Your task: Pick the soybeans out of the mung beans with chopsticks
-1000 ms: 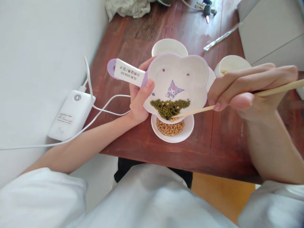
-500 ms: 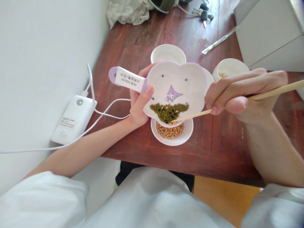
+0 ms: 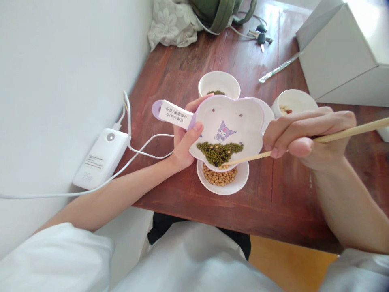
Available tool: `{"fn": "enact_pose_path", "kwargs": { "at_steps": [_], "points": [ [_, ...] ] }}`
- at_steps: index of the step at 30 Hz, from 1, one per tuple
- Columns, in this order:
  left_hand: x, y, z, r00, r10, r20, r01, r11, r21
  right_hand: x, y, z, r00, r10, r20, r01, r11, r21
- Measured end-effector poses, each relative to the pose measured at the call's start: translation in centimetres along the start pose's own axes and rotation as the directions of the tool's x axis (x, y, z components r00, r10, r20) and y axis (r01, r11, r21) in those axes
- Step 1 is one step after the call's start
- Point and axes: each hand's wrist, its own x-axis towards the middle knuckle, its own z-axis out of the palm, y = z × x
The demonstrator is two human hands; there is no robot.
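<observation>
My left hand (image 3: pixel 184 140) grips the purple handle of a flower-shaped white bowl (image 3: pixel 240 115) with a cartoon figure, tilted toward me. Green mung beans (image 3: pixel 219 150) with a few dark ones lie heaped at its near edge. My right hand (image 3: pixel 304 134) holds wooden chopsticks (image 3: pixel 343 133) whose tips touch the beans at the bowl's lip. Directly below that lip stands a small white dish of yellow soybeans (image 3: pixel 220 177) on the wooden table (image 3: pixel 273 194).
A white cup with green beans (image 3: pixel 219 84) stands behind the bowl, another white cup (image 3: pixel 293 102) to the right. A white power bank (image 3: pixel 101 158) with cable lies on the left, a white box (image 3: pixel 337 52) at back right, keys (image 3: pixel 260 36) and cloth (image 3: pixel 173 22) at the far edge.
The view has tipped so everything sits lower in frame; the far cups, a green bag and the box show more. Bowl, hands and chopsticks keep the same pose, tips still at the beans.
</observation>
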Motion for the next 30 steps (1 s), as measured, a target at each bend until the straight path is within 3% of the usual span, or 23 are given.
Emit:
{"fn": "enact_pose_path", "kwargs": {
  "at_steps": [6,20,30],
  "points": [
    [0.04,0.03,-0.10,0.998,0.014,0.054,-0.012,0.999,-0.041,0.08,-0.29,-0.01,1.000,0.009,0.018,-0.009,1.000,0.006],
    [-0.05,0.12,-0.35,0.994,-0.107,-0.003,0.107,0.994,-0.006,0.37,-0.74,-0.05,0.999,-0.012,0.037,0.011,1.000,0.027],
    [-0.31,0.38,-0.59,0.992,-0.115,0.046,0.116,0.993,-0.019,0.36,-0.67,0.52,0.999,0.019,0.035,-0.020,1.000,0.017]
  ]
}}
